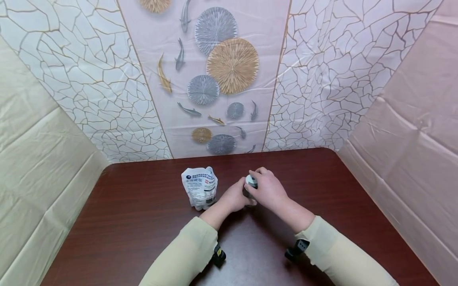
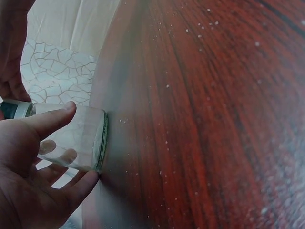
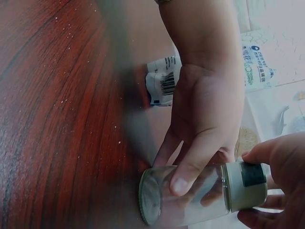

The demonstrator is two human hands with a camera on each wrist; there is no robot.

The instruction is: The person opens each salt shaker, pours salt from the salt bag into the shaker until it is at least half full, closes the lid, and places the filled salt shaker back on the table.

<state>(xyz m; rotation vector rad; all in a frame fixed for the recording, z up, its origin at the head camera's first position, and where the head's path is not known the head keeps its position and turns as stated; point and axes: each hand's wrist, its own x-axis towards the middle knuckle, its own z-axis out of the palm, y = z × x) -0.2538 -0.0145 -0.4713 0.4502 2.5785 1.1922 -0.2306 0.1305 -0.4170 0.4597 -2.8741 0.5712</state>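
Note:
A clear glass jar (image 3: 162,202) stands upright on the table between my two hands, and no contents show through its glass. My left hand (image 1: 233,197) grips the glass body, with the thumb on one side and the fingers round the other. On top sits a pale cap (image 3: 234,191) with a dark patch on its side. My right hand (image 1: 270,190) pinches this cap between thumb and fingers. To the left of my left hand, a white plastic bag (image 1: 200,188) with blue and black printing stands on the table.
The dark red-brown table (image 1: 136,222) has small white grains scattered on it, seen in both wrist views. A patterned backdrop (image 1: 222,119) rises behind its far edge, and beige cloth walls (image 1: 404,131) flank both sides.

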